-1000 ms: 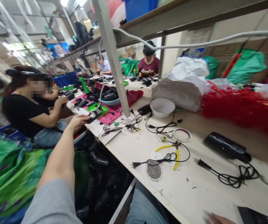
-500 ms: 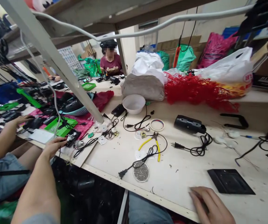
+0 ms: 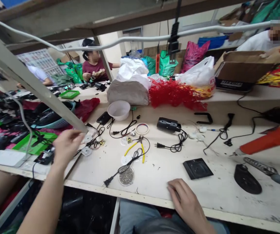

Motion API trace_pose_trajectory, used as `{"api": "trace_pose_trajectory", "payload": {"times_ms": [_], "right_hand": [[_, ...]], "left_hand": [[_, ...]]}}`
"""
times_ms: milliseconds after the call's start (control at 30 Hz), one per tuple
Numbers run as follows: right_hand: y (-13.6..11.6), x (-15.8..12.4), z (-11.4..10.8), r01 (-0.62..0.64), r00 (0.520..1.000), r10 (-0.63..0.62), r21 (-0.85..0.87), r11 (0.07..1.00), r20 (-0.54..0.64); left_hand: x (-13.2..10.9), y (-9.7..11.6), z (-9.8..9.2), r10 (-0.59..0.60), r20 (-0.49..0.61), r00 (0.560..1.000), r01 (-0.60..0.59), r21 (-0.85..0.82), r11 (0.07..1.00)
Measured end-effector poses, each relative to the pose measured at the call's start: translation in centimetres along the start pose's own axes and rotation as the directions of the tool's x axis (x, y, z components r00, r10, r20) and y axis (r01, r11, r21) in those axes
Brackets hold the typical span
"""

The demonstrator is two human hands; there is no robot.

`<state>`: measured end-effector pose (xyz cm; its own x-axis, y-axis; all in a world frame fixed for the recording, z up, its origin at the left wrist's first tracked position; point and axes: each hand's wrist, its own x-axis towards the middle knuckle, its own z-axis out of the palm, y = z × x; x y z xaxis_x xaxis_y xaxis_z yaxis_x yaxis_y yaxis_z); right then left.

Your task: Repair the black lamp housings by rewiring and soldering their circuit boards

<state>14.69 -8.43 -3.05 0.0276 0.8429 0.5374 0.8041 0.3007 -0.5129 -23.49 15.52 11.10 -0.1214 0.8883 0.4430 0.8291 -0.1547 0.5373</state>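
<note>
My left hand (image 3: pixel 68 146) hangs over the left of the bench, near white plastic discs (image 3: pixel 86 151) and thin wires. Its fingers are loosely bent and slightly blurred; I see nothing in them. Left of it, partly behind, lies a small black assembly (image 3: pixel 44 156). My right hand (image 3: pixel 185 200) rests at the bench's front edge, fingers loosely curved and holding nothing I can see. Beyond it lies a square black plastic part (image 3: pixel 197 168). Between the hands are a round dish of small metal screws (image 3: pixel 126 175), a corded plug (image 3: pixel 108 181) and yellow-handled cutting pliers (image 3: pixel 143 152).
A black cylindrical housing (image 3: pixel 167 124), a tape roll (image 3: pixel 142 129) and a white bowl (image 3: pixel 119 110) stand farther back. An orange tool (image 3: pixel 269 139) and a black oval part (image 3: pixel 247 178) are at right. A slanted metal post (image 3: pixel 37 84) crosses the left side. Other people sit beyond.
My left hand has come away from the black assembly and moved right, toward the white discs. The view has turned right, bringing the orange tool into sight. My right hand stays at the bench edge.
</note>
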Motion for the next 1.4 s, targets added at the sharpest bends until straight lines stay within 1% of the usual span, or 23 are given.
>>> {"api": "trace_pose_trajectory", "payload": {"times_ms": [33, 67, 133, 200, 267, 333, 400, 433, 500, 567, 667, 733, 800, 900, 967, 1033, 1067, 1133, 1167, 1233, 1300, 1333, 1400], "right_hand": [[-0.1, 0.1, -0.1, -0.009, 1.000, 0.009, 0.031, 0.999, -0.004], [-0.2, 0.2, -0.3, -0.020, 1.000, 0.021, 0.066, 0.998, -0.013], [-0.4, 0.2, -0.7, -0.051, 0.997, 0.056, 0.127, 0.991, -0.043], [-0.5, 0.1, -1.3, -0.081, 0.992, 0.095, 0.163, 0.983, -0.079], [-0.4, -0.2, -2.2, -0.085, 0.987, 0.105, 0.157, 0.984, -0.118], [0.2, -0.7, -3.4, -0.048, 0.980, 0.062, 0.077, 0.996, -0.192], [1.3, -1.0, -4.6, -0.026, 0.959, 0.001, -0.084, 0.996, -0.282], [2.1, -1.0, -5.1, -0.050, 0.947, -0.008, -0.171, 0.984, -0.322], [3.9, -0.6, -5.6, -0.157, 0.927, 0.041, -0.289, 0.944, -0.373], [5.6, 0.0, -5.4, -0.258, 0.915, 0.126, -0.317, 0.913, -0.383], [7.0, 0.5, -4.4, -0.297, 0.929, 0.209, -0.280, 0.913, -0.306], [7.2, 0.3, -3.8, -0.314, 0.934, 0.254, -0.238, 0.919, -0.251], [7.3, 0.2, -3.5, -0.352, 0.923, 0.304, -0.197, 0.915, -0.236], [7.5, 0.1, -3.4, -0.401, 0.901, 0.353, -0.174, 0.899, -0.251], [7.6, 0.3, -3.8, -0.409, 0.898, 0.360, -0.177, 0.895, -0.251], [7.3, 0.5, -4.5, -0.392, 0.905, 0.343, -0.179, 0.902, -0.253], [6.9, 0.6, -5.0, -0.376, 0.910, 0.330, -0.166, 0.912, -0.252], [5.5, 0.8, -5.8, -0.317, 0.934, 0.300, -0.063, 0.946, -0.194], [4.6, 0.9, -6.1, -0.283, 0.951, 0.286, 0.043, 0.958, -0.117], [2.7, 0.8, -6.2, -0.263, 0.963, 0.230, 0.304, 0.916, 0.140], [1.3, 0.6, -6.0, -0.312, 0.918, 0.135, 0.469, 0.826, 0.373], [0.9, 0.4, -5.8, -0.334, 0.894, 0.100, 0.501, 0.798, 0.437], [0.2, 0.2, -6.0, -0.352, 0.877, 0.077, 0.524, 0.776, 0.475]], "left_hand": [[-0.2, 3.5, 2.7, 0.160, 0.108, 0.981, -0.154, -0.066, 0.986], [-0.3, 6.9, 5.5, 0.296, 0.187, 0.937, -0.278, -0.115, 0.954], [-0.5, 13.4, 11.1, 0.488, 0.308, 0.817, -0.456, -0.173, 0.873], [-0.8, 19.2, 16.0, 0.594, 0.429, 0.680, -0.573, -0.194, 0.796], [-1.2, 23.8, 19.9, 0.593, 0.598, 0.539, -0.651, -0.151, 0.744], [-1.8, 27.1, 22.5, 0.480, 0.759, 0.440, -0.688, -0.059, 0.724], [-2.7, 28.9, 24.0, 0.442, 0.795, 0.415, -0.699, -0.032, 0.714], [-3.2, 29.3, 24.5, 0.436, 0.799, 0.413, -0.703, -0.025, 0.711], [-4.0, 29.6, 24.8, 0.446, 0.783, 0.432, -0.708, -0.012, 0.706], [-4.4, 29.4, 24.7, 0.470, 0.758, 0.453, -0.715, -0.006, 0.699], [-4.5, 28.6, 23.1, 0.506, 0.739, 0.445, -0.729, -0.029, 0.684], [-4.5, 27.5, 21.0, 0.557, 0.714, 0.424, -0.739, -0.082, 0.669], [-4.8, 25.9, 17.9, 0.700, 0.581, 0.416, -0.752, -0.213, 0.624], [-6.4, 23.2, 12.4, 0.850, 0.416, 0.322, -0.769, -0.409, 0.491], [-8.2, 21.7, 9.1, 0.903, 0.339, 0.263, -0.788, -0.465, 0.404], [-10.5, 20.7, 7.0, 0.913, 0.341, 0.225, -0.816, -0.445, 0.368], [-11.6, 20.3, 6.6, 0.915, 0.343, 0.210, -0.828, -0.435, 0.353], [-13.4, 19.6, 7.1, 0.925, 0.331, 0.187, -0.842, -0.432, 0.324], [-14.0, 19.2, 7.9, 0.930, 0.320, 0.179, -0.843, -0.437, 0.312], [-14.6, 18.4, 10.1, 0.937, 0.299, 0.181, -0.838, -0.452, 0.306], [-14.7, 17.5, 12.3, 0.941, 0.264, 0.213, -0.824, -0.469, 0.318], [-14.6, 17.2, 13.2, 0.942, 0.236, 0.237, -0.818, -0.475, 0.325], [-14.5, 16.5, 14.4, 0.942, 0.175, 0.288, -0.808, -0.483, 0.337]]}}
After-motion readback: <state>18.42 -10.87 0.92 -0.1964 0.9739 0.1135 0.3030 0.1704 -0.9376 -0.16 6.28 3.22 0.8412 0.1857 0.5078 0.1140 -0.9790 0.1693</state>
